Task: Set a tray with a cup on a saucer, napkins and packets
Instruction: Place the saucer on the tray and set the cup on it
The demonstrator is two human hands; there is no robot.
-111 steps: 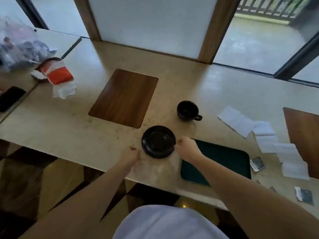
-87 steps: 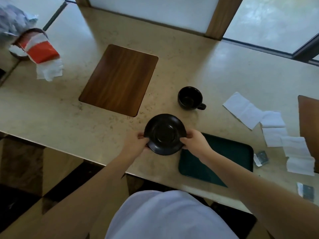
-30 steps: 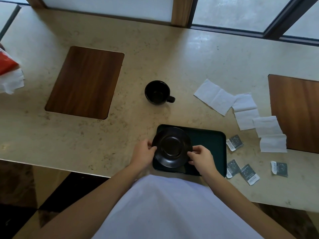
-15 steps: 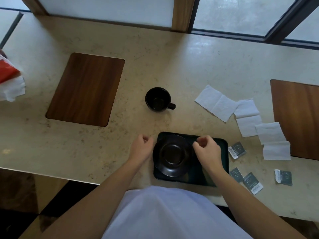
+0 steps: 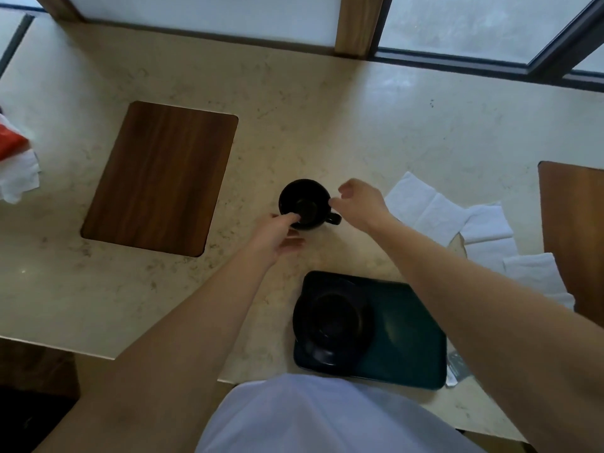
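A black saucer (image 5: 331, 322) lies on the left part of the dark green tray (image 5: 408, 341) near the counter's front edge. Farther back, a black cup (image 5: 305, 202) stands upright on the counter, its handle pointing right. My left hand (image 5: 277, 233) touches the cup's near left side, fingers apart. At the cup's right rim, just above the handle, my right hand (image 5: 358, 201) hovers with thumb and fingers spread. White napkins (image 5: 441, 214) lie to the right. A grey packet (image 5: 457, 371) peeks out beside the tray, mostly hidden by my right arm.
A wooden inlay (image 5: 160, 178) sits in the counter at the left, another (image 5: 572, 237) at the right edge. A red and white wrapper with tissue (image 5: 14, 158) lies at the far left. Window frames run along the back.
Both hands have left the saucer, which stays on the tray, and have reached forward to the cup. The view has tilted slightly.
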